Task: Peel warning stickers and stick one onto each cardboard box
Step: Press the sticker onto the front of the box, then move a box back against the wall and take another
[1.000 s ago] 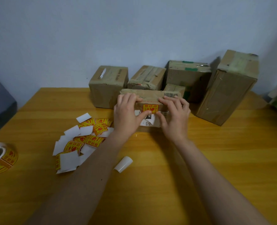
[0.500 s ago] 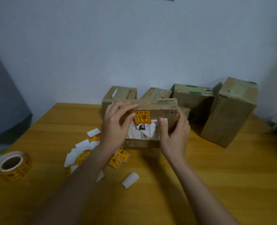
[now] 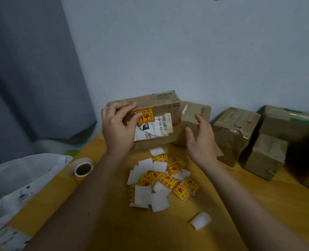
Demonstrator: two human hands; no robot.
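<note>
Your left hand (image 3: 116, 129) grips the stickered cardboard box (image 3: 150, 122) at frame centre, long axis running left-right; your right hand (image 3: 201, 140), fingers spread, hovers just right of it.

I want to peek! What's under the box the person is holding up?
Under the held cardboard box, gripped by the left hand, lie loose warning stickers and white backing papers on the wooden table. The table directly beneath its far side is hidden.
</note>
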